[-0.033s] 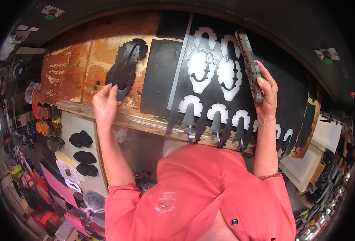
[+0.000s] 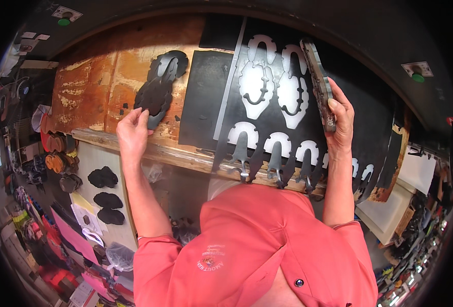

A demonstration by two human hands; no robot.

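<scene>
My left hand (image 2: pixel 134 130) pinches the lower end of a dark shoe-shaped cutout (image 2: pixel 154 97) over the wooden board at the left. Beyond it lies a dark U-shaped piece (image 2: pixel 178 61), which the cutout partly overlaps. My right hand (image 2: pixel 341 115) grips a metal cutting die (image 2: pixel 318 84), held on edge, its thin side toward me. Left of the die spreads a black sheet (image 2: pixel 231 105) with shoe-shaped and U-shaped openings, through which a white surface (image 2: pixel 293 100) shows. Its near edge is cut into strips that hang over the board's wooden edge.
A worn orange-brown board (image 2: pixel 88 87) has a wooden front rail (image 2: pixel 98 139). A dark rectangular sheet (image 2: pixel 203 97) lies between the cutout and the perforated sheet. Green buttons (image 2: pixel 64 22) sit on the overhead beam. Black cut pieces (image 2: pixel 103 177) rest on a pale side panel at left.
My left hand has shifted very slightly left, still pinching the cutout. The cutout has moved a little against the U-shaped piece behind it. My right hand and the die look unchanged.
</scene>
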